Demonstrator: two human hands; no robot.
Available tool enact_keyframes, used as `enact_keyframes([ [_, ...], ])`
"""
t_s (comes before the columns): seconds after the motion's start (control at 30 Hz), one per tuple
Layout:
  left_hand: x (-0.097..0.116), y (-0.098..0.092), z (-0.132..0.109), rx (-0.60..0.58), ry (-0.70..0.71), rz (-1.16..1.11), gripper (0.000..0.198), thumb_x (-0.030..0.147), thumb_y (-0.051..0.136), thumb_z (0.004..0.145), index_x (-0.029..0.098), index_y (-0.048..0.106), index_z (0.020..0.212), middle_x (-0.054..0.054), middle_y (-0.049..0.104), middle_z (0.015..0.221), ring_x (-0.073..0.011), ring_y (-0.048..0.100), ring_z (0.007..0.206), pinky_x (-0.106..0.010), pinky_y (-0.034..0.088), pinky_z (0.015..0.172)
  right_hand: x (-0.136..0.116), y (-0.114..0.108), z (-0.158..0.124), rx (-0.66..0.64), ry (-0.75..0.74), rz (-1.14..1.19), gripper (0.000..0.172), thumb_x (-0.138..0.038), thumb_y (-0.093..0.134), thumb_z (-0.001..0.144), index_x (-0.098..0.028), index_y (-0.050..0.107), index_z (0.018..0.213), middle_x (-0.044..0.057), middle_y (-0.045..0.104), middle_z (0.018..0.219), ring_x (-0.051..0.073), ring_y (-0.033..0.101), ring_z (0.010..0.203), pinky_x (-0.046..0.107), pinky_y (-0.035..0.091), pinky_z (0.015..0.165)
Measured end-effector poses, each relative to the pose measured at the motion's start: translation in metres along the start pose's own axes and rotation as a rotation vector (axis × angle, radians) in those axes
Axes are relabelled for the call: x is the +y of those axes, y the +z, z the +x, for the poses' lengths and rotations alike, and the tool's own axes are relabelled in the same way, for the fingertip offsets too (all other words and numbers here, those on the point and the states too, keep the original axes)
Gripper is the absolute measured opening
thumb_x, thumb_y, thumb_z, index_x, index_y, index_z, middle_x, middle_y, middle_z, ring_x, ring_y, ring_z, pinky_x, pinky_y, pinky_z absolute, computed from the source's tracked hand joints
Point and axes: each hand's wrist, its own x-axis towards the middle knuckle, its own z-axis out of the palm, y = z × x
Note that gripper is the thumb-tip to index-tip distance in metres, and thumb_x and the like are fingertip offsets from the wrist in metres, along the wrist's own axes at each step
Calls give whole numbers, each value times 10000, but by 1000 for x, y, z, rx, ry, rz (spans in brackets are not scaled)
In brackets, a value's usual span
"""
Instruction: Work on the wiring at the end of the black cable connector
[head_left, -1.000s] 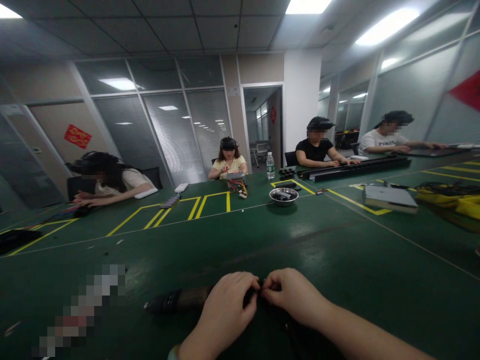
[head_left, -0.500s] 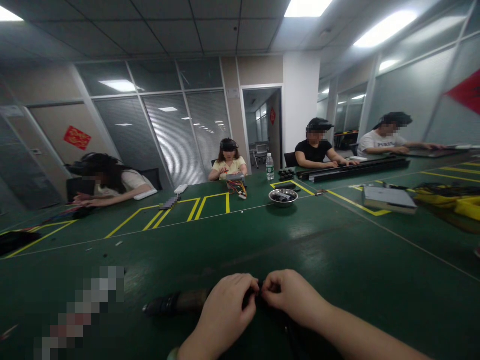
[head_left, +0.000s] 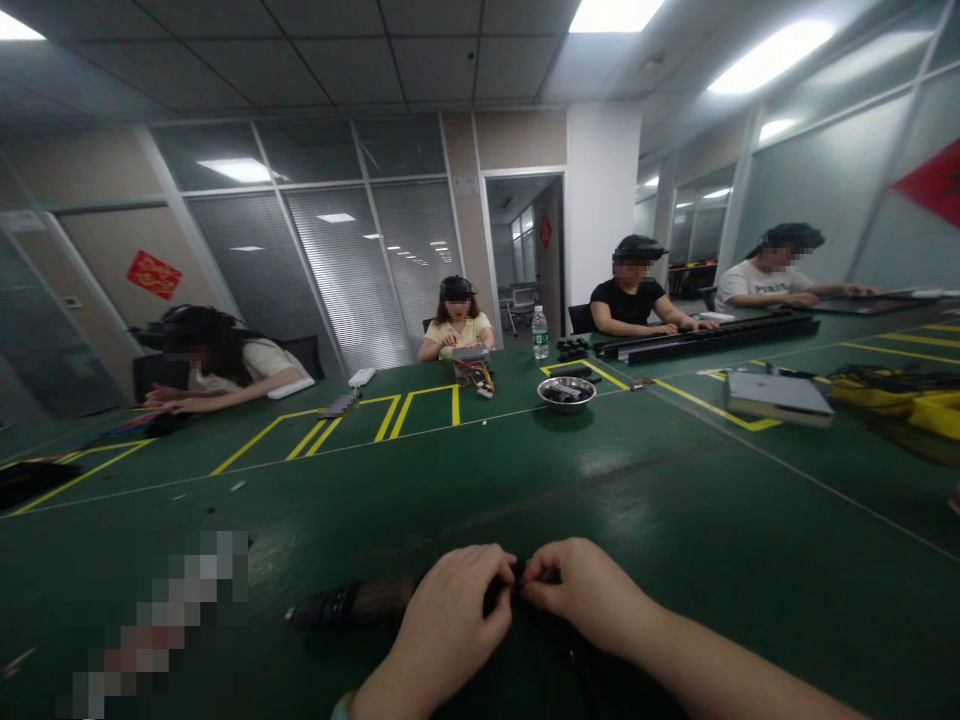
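Observation:
Close to the table's near edge, my left hand (head_left: 457, 620) and my right hand (head_left: 581, 590) face each other, fingertips nearly meeting. Thumb and fingers of each are pinched together. Something small and dark shows between the fingertips, too small to name. Behind my left hand lies a dark, cylindrical power tool (head_left: 352, 605), perhaps an electric screwdriver, its tip pointing left; my hand hides its right part. Below my right hand is a dark shape, possibly a cord, that blends into shadow.
A blurred-out strip (head_left: 165, 620) lies at the left. Farther off stand a metal bowl (head_left: 568, 402) of dark parts, a water bottle (head_left: 540, 335) and a grey box (head_left: 780, 397). Several co-workers sit around the green table (head_left: 360, 510), one behind long black rails (head_left: 712, 338).
Both hands stay almost in place, still pinched close together. Only slight shifts of the fingers show; the tool and other things on the table have not moved.

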Motion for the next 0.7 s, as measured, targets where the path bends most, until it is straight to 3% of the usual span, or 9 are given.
enact_keyframes([
  [0.7, -1, 2, -3, 23, 20, 10, 180, 133, 506, 791, 250, 567, 913, 12, 639, 1001, -185, 575, 931, -336, 422, 860, -1, -1, 0, 12, 42, -8, 149, -254, 619, 775, -211, 756, 814, -5, 726, 737, 127, 627, 649, 191, 375, 552],
])
